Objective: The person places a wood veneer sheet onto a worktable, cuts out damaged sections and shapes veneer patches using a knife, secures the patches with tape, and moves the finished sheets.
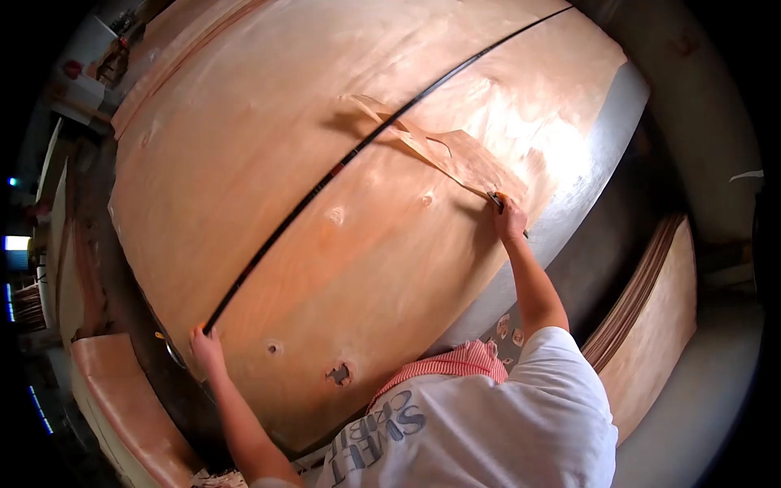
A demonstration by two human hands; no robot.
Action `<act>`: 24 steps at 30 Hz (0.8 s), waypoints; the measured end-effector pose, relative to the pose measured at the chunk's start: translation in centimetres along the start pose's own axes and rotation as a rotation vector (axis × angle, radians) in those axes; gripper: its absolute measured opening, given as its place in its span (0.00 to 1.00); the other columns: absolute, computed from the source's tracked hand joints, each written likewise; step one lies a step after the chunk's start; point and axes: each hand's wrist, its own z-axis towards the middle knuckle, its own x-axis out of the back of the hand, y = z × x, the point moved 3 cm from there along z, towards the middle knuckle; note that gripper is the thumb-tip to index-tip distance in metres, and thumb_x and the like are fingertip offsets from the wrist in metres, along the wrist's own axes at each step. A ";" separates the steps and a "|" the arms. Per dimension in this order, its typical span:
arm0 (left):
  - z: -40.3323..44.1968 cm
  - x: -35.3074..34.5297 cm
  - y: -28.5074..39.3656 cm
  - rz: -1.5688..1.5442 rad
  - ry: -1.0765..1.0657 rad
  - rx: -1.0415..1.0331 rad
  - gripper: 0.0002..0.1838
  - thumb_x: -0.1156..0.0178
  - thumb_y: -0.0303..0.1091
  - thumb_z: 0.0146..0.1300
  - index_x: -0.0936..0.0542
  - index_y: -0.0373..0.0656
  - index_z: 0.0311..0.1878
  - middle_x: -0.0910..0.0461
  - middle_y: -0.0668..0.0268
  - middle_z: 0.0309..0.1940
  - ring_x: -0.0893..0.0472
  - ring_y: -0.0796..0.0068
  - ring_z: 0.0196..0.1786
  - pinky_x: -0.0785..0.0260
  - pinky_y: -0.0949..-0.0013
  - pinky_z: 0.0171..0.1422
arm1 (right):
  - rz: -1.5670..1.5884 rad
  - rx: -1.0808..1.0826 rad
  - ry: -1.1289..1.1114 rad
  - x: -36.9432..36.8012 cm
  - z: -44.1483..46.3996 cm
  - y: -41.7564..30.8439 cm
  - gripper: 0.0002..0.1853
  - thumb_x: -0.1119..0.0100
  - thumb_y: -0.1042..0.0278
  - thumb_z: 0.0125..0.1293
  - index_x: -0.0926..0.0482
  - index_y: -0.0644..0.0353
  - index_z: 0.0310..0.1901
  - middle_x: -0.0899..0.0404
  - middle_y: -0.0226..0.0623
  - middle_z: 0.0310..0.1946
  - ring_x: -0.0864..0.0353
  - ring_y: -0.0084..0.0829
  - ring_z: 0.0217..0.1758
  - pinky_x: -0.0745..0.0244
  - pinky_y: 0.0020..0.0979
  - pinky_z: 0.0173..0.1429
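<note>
My left hand [208,350] is closed round the near end of a long, thin black strip [325,180], which runs diagonally across a large sheet of wood veneer [325,268]. In my right hand [510,220], closed near the right edge of the sheet, is a small dark tool [495,198] that looks like a utility knife; the fingers hide most of it. A loose, curled piece of thin veneer [464,154] reaches from beside that hand to the black strip and passes it. The large sheet has a ragged hole [338,374] and several knots.
Under the sheet's right side shows a grey surface [614,122]. A stack of veneer sheets [651,301] stands at the right. Another veneer piece [122,390] lies at lower left. Small scraps [504,328] lie beside my body.
</note>
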 end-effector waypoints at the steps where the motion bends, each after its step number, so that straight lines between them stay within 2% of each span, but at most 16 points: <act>1: 1.0 0.5 1.1 0.078 0.030 0.021 0.23 0.40 0.41 0.52 0.29 0.39 0.49 0.30 0.53 0.48 0.29 0.53 0.49 0.36 0.57 0.52 | 0.007 0.012 -0.016 0.2 -0.6 -0.1 0.12 0.43 0.60 0.54 0.23 0.49 0.40 0.22 0.33 0.36 0.22 0.38 0.35 0.27 0.34 0.38; 3: 3.4 -2.7 1.6 -0.002 0.050 -0.021 0.26 0.41 0.42 0.52 0.32 0.40 0.53 0.33 0.53 0.53 0.31 0.54 0.54 0.38 0.58 0.56 | 0.024 0.044 -0.051 0.6 -1.8 0.0 0.10 0.43 0.60 0.54 0.23 0.50 0.38 0.22 0.34 0.35 0.22 0.38 0.35 0.28 0.35 0.37; 4: 3.3 -2.2 4.4 -0.075 0.012 -0.120 0.28 0.40 0.43 0.52 0.33 0.40 0.54 0.36 0.52 0.56 0.34 0.54 0.57 0.40 0.57 0.58 | 0.043 0.080 -0.036 1.0 -2.7 -0.3 0.10 0.43 0.61 0.54 0.23 0.51 0.38 0.22 0.35 0.34 0.22 0.38 0.34 0.28 0.35 0.36; 6: 0.5 0.6 10.8 -0.117 0.085 -0.383 0.28 0.39 0.41 0.51 0.33 0.41 0.54 0.39 0.52 0.59 0.39 0.54 0.61 0.45 0.56 0.62 | 0.089 0.166 -0.025 1.7 -5.2 -1.3 0.09 0.43 0.61 0.54 0.23 0.52 0.36 0.22 0.37 0.31 0.22 0.39 0.32 0.28 0.35 0.34; 7: -1.3 0.9 12.8 -0.183 0.179 -0.525 0.28 0.39 0.40 0.50 0.33 0.42 0.54 0.39 0.53 0.59 0.38 0.53 0.59 0.44 0.56 0.61 | 0.132 0.190 -0.082 2.4 -6.8 -2.0 0.08 0.43 0.62 0.54 0.23 0.52 0.36 0.22 0.38 0.30 0.22 0.39 0.31 0.28 0.35 0.33; 9: -5.6 1.5 14.9 -0.282 0.151 -0.582 0.27 0.38 0.38 0.47 0.31 0.41 0.52 0.36 0.53 0.54 0.34 0.52 0.52 0.41 0.57 0.57 | 0.220 0.267 -0.192 4.4 -9.8 -4.1 0.07 0.44 0.64 0.54 0.23 0.51 0.35 0.22 0.39 0.27 0.22 0.41 0.29 0.28 0.37 0.31; 10: -7.7 1.3 15.1 -0.288 0.092 -0.611 0.28 0.37 0.37 0.47 0.32 0.42 0.54 0.37 0.53 0.56 0.35 0.53 0.54 0.42 0.58 0.58 | 0.261 0.307 -0.212 5.7 -11.6 -5.5 0.07 0.42 0.64 0.53 0.23 0.53 0.33 0.23 0.42 0.24 0.23 0.41 0.26 0.29 0.36 0.29; 12: -12.0 -0.3 14.0 -0.369 -0.012 -0.657 0.29 0.37 0.36 0.47 0.33 0.42 0.54 0.38 0.52 0.57 0.36 0.53 0.55 0.43 0.58 0.59 | 0.201 0.304 -0.447 7.3 -15.7 -7.7 0.07 0.42 0.64 0.52 0.23 0.54 0.33 0.23 0.42 0.24 0.23 0.41 0.26 0.29 0.36 0.29; 13: -14.3 -1.3 13.5 -0.445 -0.060 -0.677 0.30 0.36 0.37 0.46 0.32 0.42 0.54 0.38 0.52 0.57 0.36 0.53 0.55 0.43 0.58 0.59 | 0.283 0.423 -0.464 7.5 -17.9 -8.2 0.07 0.42 0.65 0.52 0.22 0.55 0.33 0.24 0.43 0.24 0.23 0.41 0.26 0.29 0.36 0.29; 15: -19.2 -1.5 12.5 -0.527 -0.038 -0.719 0.32 0.36 0.37 0.45 0.34 0.42 0.55 0.41 0.52 0.58 0.38 0.53 0.58 0.46 0.56 0.62 | 0.318 0.567 -0.537 9.7 -22.4 -11.1 0.06 0.42 0.69 0.52 0.22 0.57 0.32 0.24 0.44 0.24 0.23 0.41 0.27 0.29 0.34 0.30; 17: -23.7 0.6 12.4 -0.485 0.087 -0.713 0.36 0.35 0.39 0.43 0.37 0.43 0.58 0.44 0.53 0.60 0.42 0.54 0.61 0.50 0.52 0.65 | 0.343 0.727 -0.625 10.5 -26.1 -13.3 0.07 0.41 0.70 0.49 0.22 0.56 0.32 0.23 0.42 0.25 0.23 0.42 0.27 0.28 0.35 0.31; 18: -25.6 0.7 11.9 -0.456 0.138 -0.771 0.40 0.36 0.42 0.43 0.41 0.45 0.61 0.51 0.51 0.63 0.45 0.55 0.64 0.57 0.48 0.67 | 0.317 0.804 -0.667 10.7 -27.8 -14.5 0.07 0.42 0.70 0.49 0.22 0.56 0.32 0.23 0.41 0.26 0.23 0.41 0.27 0.28 0.36 0.31; 21: -29.0 0.8 10.9 -0.391 0.215 -0.868 0.40 0.36 0.41 0.42 0.40 0.46 0.61 0.47 0.57 0.63 0.46 0.61 0.66 0.59 0.49 0.68 | 0.268 1.024 -0.744 11.0 -31.8 -17.7 0.07 0.43 0.70 0.48 0.23 0.55 0.32 0.23 0.38 0.26 0.23 0.40 0.28 0.28 0.36 0.32; 23: -29.6 0.6 10.3 -0.309 0.278 -0.795 0.43 0.34 0.43 0.40 0.41 0.43 0.62 0.48 0.56 0.63 0.46 0.60 0.65 0.62 0.48 0.69 | 0.219 1.153 -0.773 10.3 -33.8 -19.2 0.06 0.44 0.69 0.49 0.23 0.54 0.32 0.23 0.36 0.26 0.23 0.38 0.29 0.28 0.35 0.33; 24: -29.5 0.6 9.3 -0.360 0.188 -0.729 0.44 0.34 0.43 0.40 0.41 0.41 0.62 0.48 0.56 0.63 0.47 0.58 0.66 0.64 0.49 0.69 | 0.181 1.178 -0.754 9.9 -34.6 -19.9 0.06 0.44 0.68 0.49 0.23 0.54 0.31 0.23 0.35 0.26 0.23 0.38 0.29 0.28 0.35 0.33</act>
